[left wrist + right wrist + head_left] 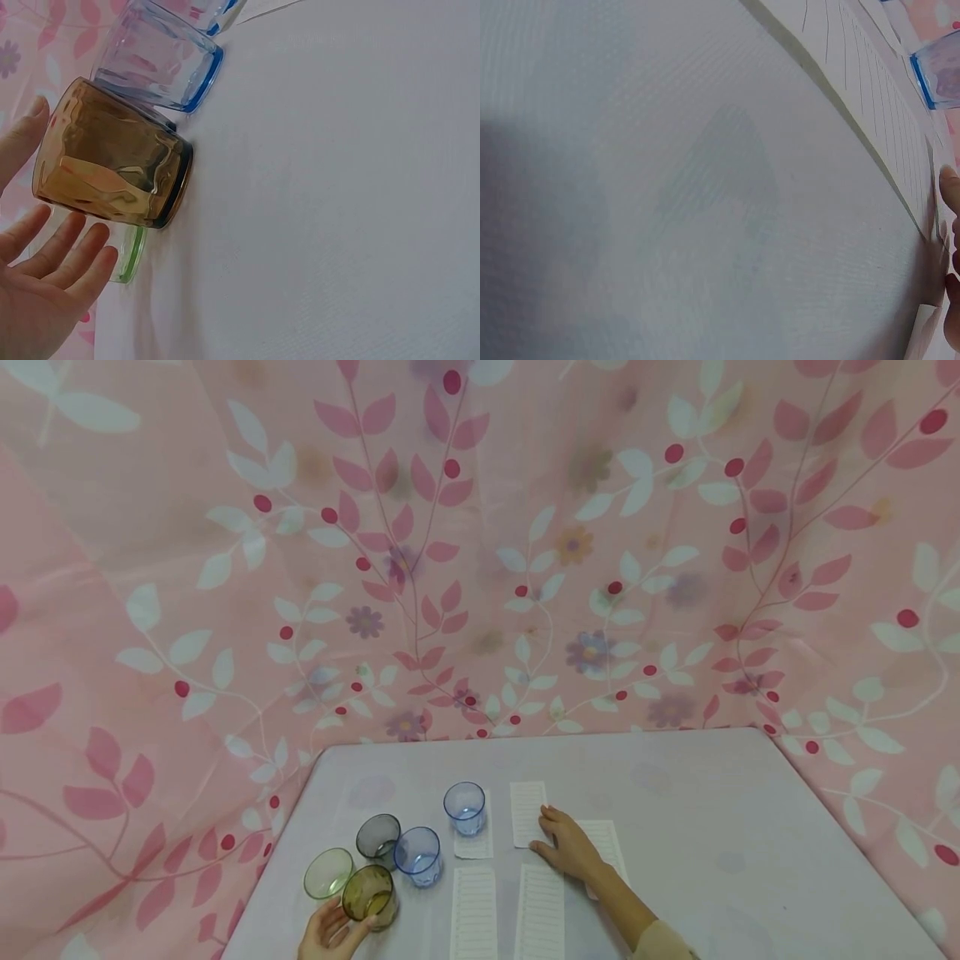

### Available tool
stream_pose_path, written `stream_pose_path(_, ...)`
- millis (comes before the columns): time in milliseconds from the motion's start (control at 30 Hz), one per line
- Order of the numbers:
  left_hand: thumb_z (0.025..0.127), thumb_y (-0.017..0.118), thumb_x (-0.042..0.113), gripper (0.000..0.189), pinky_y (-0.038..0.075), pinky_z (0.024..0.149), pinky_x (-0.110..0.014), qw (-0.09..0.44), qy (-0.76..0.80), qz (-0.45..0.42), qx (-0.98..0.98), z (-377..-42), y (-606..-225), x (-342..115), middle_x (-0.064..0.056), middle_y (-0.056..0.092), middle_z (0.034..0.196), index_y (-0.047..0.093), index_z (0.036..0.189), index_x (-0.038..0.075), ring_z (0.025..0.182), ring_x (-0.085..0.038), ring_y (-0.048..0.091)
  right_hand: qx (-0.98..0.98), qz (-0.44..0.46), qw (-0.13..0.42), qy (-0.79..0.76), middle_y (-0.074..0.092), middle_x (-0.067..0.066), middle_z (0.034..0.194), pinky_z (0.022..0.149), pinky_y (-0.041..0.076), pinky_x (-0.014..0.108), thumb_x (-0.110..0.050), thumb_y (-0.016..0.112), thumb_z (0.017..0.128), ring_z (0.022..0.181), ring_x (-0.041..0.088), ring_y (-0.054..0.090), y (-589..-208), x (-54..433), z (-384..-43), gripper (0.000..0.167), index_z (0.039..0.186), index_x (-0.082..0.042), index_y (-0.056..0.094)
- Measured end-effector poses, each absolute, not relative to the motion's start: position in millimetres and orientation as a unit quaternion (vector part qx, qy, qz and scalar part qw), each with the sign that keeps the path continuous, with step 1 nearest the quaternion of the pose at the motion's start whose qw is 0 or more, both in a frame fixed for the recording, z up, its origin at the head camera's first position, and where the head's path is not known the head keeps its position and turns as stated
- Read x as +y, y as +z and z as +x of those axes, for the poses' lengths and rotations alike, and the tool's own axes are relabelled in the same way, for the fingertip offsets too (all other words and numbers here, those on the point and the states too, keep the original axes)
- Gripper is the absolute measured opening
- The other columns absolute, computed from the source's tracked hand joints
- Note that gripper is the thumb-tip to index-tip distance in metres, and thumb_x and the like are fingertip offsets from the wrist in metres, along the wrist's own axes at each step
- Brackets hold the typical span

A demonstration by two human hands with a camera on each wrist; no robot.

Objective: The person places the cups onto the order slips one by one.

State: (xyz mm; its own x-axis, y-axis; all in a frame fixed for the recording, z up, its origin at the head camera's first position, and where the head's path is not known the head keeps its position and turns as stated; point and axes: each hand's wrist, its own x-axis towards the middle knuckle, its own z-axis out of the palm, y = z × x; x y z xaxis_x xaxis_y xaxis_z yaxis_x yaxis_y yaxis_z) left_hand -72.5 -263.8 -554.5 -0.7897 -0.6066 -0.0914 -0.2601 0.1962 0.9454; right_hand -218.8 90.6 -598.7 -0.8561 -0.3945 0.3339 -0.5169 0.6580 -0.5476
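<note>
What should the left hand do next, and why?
I think the left hand should gently close its fingers around the amber tumbler. Its thumb and fingers are at opposite sides of that tumbler, and the green tumbler and gray tumbler stand close by, so a careful grip might avoid bumping them.

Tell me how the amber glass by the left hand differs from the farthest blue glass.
Colour: the amber glass is brownish yellow; the farthest blue glass is pale blue.
Place: the amber glass has no paper under it; the blue one stands on a paper strip.
Hands: the left hand is at the amber glass; none is at the blue.
Both are see-through, rim up.
</note>
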Motion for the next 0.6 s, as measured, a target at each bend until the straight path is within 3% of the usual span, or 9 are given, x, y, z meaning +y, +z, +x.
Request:
stream_pose_path(267,0.061,0.089,0.020,0.085,0.053,0.072,-0.022,0.171,-0.558,0.287,-0.759,-75,-556,-261,-0.036,0.051,0.117,0.044,0.126,-0.013,0.106,-0.045,0.053,-0.905,0.258,0.088,0.327,0.051,0.029,0.129,0.100,0.038,0.055,-0.016,0.069,0.084,0.122,0.045,0.045,-602,90,-223,0.048,0.116,0.017,0.056)
stream_pose_path(433,0.063,0.088,0.015,0.082,0.039,0.064,-0.003,0.201,-0.568,0.290,-0.743,-76,-559,-255,-0.038,0.050,0.117,0.044,0.127,-0.012,0.109,-0.046,0.051,-0.902,0.244,0.080,0.346,0.050,0.029,0.130,0.101,0.036,0.055,-0.015,0.069,0.084,0.124,0.045,0.043,-602,89,-222,0.048,0.117,0.017,0.055)
stream_pose_path(600,0.063,0.088,0.016,0.085,0.035,0.064,0.000,0.207,-0.576,0.293,-0.735,-77,-561,-251,-0.039,0.048,0.119,0.042,0.129,-0.012,0.113,-0.049,0.047,-0.900,0.233,0.078,0.360,0.050,0.029,0.130,0.102,0.035,0.056,-0.016,0.069,0.084,0.124,0.045,0.043,-602,88,-220,0.049,0.118,0.017,0.055)
